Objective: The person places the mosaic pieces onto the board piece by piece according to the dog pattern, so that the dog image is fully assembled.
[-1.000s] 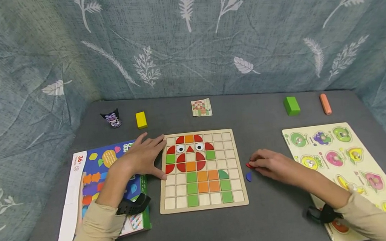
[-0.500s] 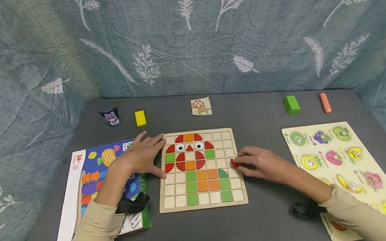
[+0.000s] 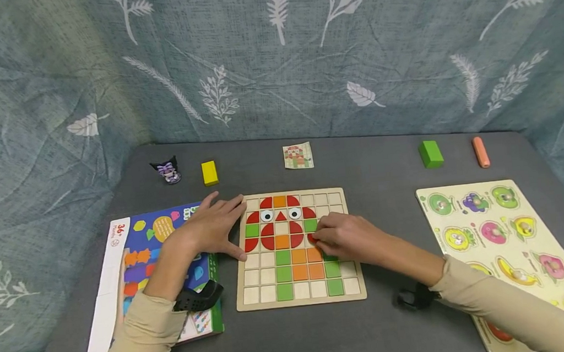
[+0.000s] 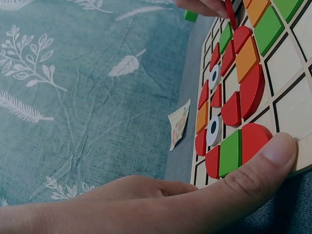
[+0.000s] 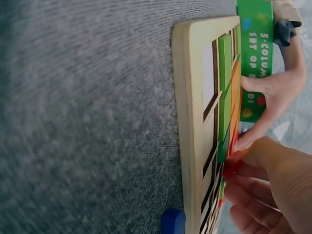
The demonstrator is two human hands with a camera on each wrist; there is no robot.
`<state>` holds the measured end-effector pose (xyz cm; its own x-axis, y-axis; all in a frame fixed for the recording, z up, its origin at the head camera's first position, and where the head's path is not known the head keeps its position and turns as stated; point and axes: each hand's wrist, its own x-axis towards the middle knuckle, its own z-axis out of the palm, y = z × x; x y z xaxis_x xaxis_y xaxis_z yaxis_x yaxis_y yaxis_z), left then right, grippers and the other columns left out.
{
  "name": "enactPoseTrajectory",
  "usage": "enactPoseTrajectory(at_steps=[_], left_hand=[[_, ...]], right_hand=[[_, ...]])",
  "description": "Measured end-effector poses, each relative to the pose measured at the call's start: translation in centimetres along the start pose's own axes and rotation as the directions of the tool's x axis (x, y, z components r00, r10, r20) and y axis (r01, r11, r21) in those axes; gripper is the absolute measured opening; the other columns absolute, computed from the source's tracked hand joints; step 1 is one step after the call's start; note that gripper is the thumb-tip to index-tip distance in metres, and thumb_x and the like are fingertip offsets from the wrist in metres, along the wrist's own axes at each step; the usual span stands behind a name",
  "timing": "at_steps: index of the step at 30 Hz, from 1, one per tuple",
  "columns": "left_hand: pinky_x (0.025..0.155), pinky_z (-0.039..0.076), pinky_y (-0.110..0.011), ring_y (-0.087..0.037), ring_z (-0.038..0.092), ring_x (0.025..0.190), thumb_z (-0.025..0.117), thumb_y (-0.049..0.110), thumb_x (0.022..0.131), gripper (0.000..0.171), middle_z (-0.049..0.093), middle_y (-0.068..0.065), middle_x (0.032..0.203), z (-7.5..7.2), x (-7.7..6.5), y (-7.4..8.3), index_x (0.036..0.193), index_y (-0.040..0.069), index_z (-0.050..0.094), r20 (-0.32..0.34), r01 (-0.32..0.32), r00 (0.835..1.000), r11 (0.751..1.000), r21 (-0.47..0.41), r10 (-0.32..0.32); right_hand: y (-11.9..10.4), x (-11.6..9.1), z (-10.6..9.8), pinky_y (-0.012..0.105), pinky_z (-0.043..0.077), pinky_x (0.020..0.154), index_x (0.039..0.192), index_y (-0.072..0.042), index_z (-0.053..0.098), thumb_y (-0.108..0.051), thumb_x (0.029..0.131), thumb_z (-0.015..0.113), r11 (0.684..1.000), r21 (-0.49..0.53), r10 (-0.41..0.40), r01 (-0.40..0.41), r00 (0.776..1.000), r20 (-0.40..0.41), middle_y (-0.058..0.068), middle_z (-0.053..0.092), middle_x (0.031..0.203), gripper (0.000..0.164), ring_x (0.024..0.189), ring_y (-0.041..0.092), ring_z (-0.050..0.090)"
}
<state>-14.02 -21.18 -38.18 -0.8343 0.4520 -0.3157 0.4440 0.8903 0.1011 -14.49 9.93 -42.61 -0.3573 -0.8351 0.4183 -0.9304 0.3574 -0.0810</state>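
Observation:
A wooden grid board (image 3: 253, 295) lies on the table, several red, orange and green tiles and two eye tiles forming a figure in its cells. My left hand (image 3: 210, 227) rests along the board's left rim, fingers spread; in the left wrist view its thumb (image 4: 278, 151) lies on the edge beside a red tile. My right hand (image 3: 348, 237) pinches a red quarter-round tile (image 5: 234, 163) between thumb and fingers, over the cell below the right-hand green tile (image 3: 311, 225). Its fingers partly cover the dark green rounded tile (image 3: 330, 258).
A blue piece (image 5: 173, 221) lies by the board's right edge. Left is a colourful box (image 3: 144, 253); right, a fruit puzzle board (image 3: 469, 219). Behind stand a figurine (image 3: 168, 171), yellow block (image 3: 209, 173), picture card (image 3: 297, 156), green block (image 3: 431, 154) and orange stick (image 3: 481, 152).
My right hand has picked the red tile off the table and carried it left across the board's right rim to the fourth row. My left hand stays at the left rim.

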Motion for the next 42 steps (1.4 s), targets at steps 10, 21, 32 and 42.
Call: enactPoseTrajectory(at_steps=[10, 21, 32, 42], left_hand=[[0.122, 0.005, -0.059, -0.039, 0.032, 0.144, 0.076, 0.062, 0.071, 0.110, 0.025, -0.019, 0.160, 0.0, 0.1, 0.1, 0.151, 0.001, 0.031, 0.008, 0.012, 1.000, 1.000, -0.002, -0.012], [0.121, 0.005, -0.059, -0.039, 0.033, 0.143, 0.075, 0.062, 0.071, 0.109, 0.026, -0.019, 0.159, 0.2, -0.1, 0.1, 0.151, 0.001, 0.031, 0.011, 0.008, 1.000, 1.000, -0.003, -0.007], [0.122, 0.006, -0.059, -0.038, 0.035, 0.143, 0.077, 0.060, 0.071, 0.108, 0.027, -0.019, 0.159, 0.1, 0.0, 0.2, 0.150, 0.001, 0.032, -0.011, 0.006, 1.000, 1.000, 0.003, -0.006], [0.121, 0.006, -0.059, -0.038, 0.035, 0.142, 0.077, 0.060, 0.071, 0.108, 0.028, -0.020, 0.158, 0.1, 0.0, 0.1, 0.149, 0.000, 0.034, -0.019, -0.001, 1.000, 1.000, -0.005, 0.001]], right_hand=[[0.5, 0.2, 0.4, 0.017, 0.053, 0.061, 0.091, -0.009, 0.075, -0.007, 0.080, 0.075, 0.999, 0.039, -0.004, 0.004, 1.000, 0.002, -0.001, 0.066, 0.084, 0.011, 0.074, 0.009, 0.060], [0.7, 0.1, 0.3, 0.018, 0.054, 0.065, 0.092, -0.010, 0.075, -0.010, 0.082, 0.076, 0.998, 0.064, -0.029, 0.025, 0.998, 0.054, 0.000, 0.067, 0.088, 0.010, 0.077, 0.010, 0.060], [1.2, -3.0, -1.4, 0.021, 0.052, 0.062, 0.098, -0.013, 0.075, -0.015, 0.077, 0.081, 1.000, 0.014, -0.005, 0.005, 0.999, -0.033, -0.002, 0.066, 0.093, 0.022, 0.080, 0.009, 0.060], [0.3, -9.5, -3.6, 0.028, 0.056, 0.072, 0.101, -0.015, 0.073, -0.015, 0.075, 0.081, 0.989, 0.038, 0.146, -0.145, 0.989, -0.005, -0.004, 0.070, 0.104, 0.027, 0.091, 0.009, 0.065]])
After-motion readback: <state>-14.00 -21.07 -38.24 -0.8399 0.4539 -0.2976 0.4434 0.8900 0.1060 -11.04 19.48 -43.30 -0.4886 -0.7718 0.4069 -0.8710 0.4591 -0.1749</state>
